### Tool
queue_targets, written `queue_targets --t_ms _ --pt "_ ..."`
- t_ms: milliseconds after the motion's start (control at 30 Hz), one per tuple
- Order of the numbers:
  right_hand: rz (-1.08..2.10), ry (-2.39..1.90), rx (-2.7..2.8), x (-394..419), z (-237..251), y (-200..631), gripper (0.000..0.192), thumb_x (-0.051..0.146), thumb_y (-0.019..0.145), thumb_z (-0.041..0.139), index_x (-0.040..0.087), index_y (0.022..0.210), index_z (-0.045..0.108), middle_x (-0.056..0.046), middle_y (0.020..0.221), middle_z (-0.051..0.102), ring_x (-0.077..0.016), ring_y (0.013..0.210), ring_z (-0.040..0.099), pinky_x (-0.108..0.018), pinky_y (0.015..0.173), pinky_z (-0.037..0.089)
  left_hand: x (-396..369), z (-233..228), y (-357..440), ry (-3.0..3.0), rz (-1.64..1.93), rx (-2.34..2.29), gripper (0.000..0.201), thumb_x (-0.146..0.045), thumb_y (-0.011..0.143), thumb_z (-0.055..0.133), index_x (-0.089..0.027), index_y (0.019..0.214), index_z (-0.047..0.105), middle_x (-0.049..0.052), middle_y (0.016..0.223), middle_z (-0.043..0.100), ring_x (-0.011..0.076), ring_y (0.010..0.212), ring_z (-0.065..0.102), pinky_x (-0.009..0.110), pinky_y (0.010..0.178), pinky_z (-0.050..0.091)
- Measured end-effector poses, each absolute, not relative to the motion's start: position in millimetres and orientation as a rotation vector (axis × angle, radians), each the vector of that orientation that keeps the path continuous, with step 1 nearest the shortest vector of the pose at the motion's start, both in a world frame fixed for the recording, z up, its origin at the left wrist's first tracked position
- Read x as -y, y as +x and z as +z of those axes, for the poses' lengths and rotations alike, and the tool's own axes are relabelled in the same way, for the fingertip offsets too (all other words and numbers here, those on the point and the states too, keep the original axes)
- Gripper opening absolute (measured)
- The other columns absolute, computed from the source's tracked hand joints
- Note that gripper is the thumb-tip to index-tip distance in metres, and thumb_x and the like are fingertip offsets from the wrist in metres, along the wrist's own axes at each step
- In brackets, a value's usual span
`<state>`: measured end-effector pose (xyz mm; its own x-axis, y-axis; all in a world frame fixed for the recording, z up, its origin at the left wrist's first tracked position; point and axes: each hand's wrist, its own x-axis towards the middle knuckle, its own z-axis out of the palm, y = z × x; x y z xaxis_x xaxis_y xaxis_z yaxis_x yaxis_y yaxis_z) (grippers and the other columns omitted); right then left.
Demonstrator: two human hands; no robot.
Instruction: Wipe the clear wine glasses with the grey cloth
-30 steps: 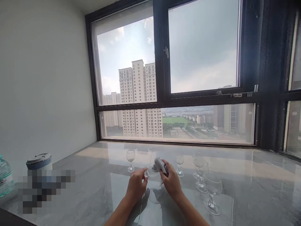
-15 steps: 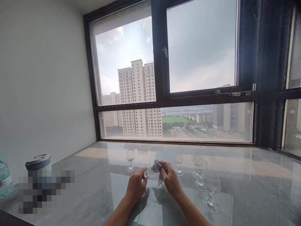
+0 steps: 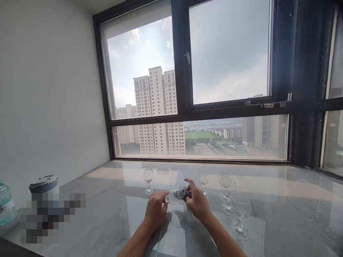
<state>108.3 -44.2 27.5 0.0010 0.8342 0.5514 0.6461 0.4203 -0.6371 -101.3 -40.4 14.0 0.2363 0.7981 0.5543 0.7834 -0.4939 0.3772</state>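
Near the middle of the grey counter, my left hand (image 3: 156, 206) is closed on the foot end of a small clear wine glass (image 3: 172, 199), which lies sideways in the air with its bowl to the right. My right hand (image 3: 198, 201) is closed on a grey cloth (image 3: 183, 192); part of the cloth is bunched inside the glass's mouth, and a corner hangs below. The right index finger sticks up off the cloth. Behind my left hand stands an upright wine glass (image 3: 148, 176). Another wine glass (image 3: 204, 177) stands just behind my right hand, its lower part partly covered.
Several more wine glasses stand upright on the right, the nearest glass (image 3: 240, 205) largest in view. On the left are a lidded cup (image 3: 45, 184), a blurred-out patch and a greenish plastic bottle (image 3: 5, 203). A dark-framed window (image 3: 184, 116) borders the counter (image 3: 88, 221) at the back.
My right hand has turned and shifted slightly right, its index finger now raised, and the cloth sits bunched at the glass's mouth. My left hand keeps its hold almost unmoved.
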Motion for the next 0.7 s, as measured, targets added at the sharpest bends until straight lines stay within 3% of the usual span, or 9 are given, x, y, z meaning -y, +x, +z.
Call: queue_targets --t_ms 200,333,500,633,700 --pt "0.379 -1.141 1.809 44 25 111 0.073 0.003 0.064 0.044 0.024 0.133 0.045 0.006 0.071 0.056 -0.0151 0.064 0.053 -0.023 0.061 0.034 38 11 -103 2.545 1.126 -1.532 0.051 -0.004 0.075 0.052 -0.024 0.118 0.07 0.007 0.102 0.074 0.0281 0.098 0.066 0.044 0.093 0.045" --pt "0.435 -1.096 1.828 42 18 105 0.068 0.006 0.066 0.047 0.024 0.131 0.048 0.008 0.064 0.053 -0.015 0.061 0.052 -0.024 0.059 0.034 37 11 -102 2.597 1.051 -1.532 0.049 -0.005 0.074 0.053 -0.025 0.115 0.072 0.007 0.097 0.074 0.0294 0.096 0.065 0.045 0.092 0.044" --pt "0.431 -1.087 1.637 42 18 100 0.062 0.015 0.074 0.05 0.023 0.136 0.044 0.001 0.084 0.067 -0.0181 0.078 0.064 -0.028 0.074 0.046 35 11 -102 2.513 1.112 -1.465 0.049 -0.009 0.074 0.055 -0.025 0.117 0.071 0.008 0.103 0.074 0.0286 0.098 0.065 0.043 0.092 0.044" --pt "0.486 -1.059 1.535 42 23 102 0.053 0.024 0.078 0.052 0.021 0.131 0.047 -0.003 0.091 0.069 -0.02 0.085 0.068 -0.031 0.079 0.05 34 10 -102 2.366 1.182 -1.486 0.046 -0.012 0.077 0.056 -0.023 0.121 0.067 0.005 0.089 0.073 0.0249 0.088 0.064 0.038 0.086 0.044" --pt "0.48 -1.061 1.492 43 26 103 0.051 0.028 0.081 0.052 0.02 0.13 0.047 -0.004 0.092 0.069 -0.0204 0.085 0.068 -0.031 0.078 0.051 35 10 -101 2.328 1.2 -1.518 0.034 -0.015 0.08 0.056 -0.022 0.11 0.069 0.004 0.084 0.071 0.0238 0.085 0.063 0.034 0.081 0.042"
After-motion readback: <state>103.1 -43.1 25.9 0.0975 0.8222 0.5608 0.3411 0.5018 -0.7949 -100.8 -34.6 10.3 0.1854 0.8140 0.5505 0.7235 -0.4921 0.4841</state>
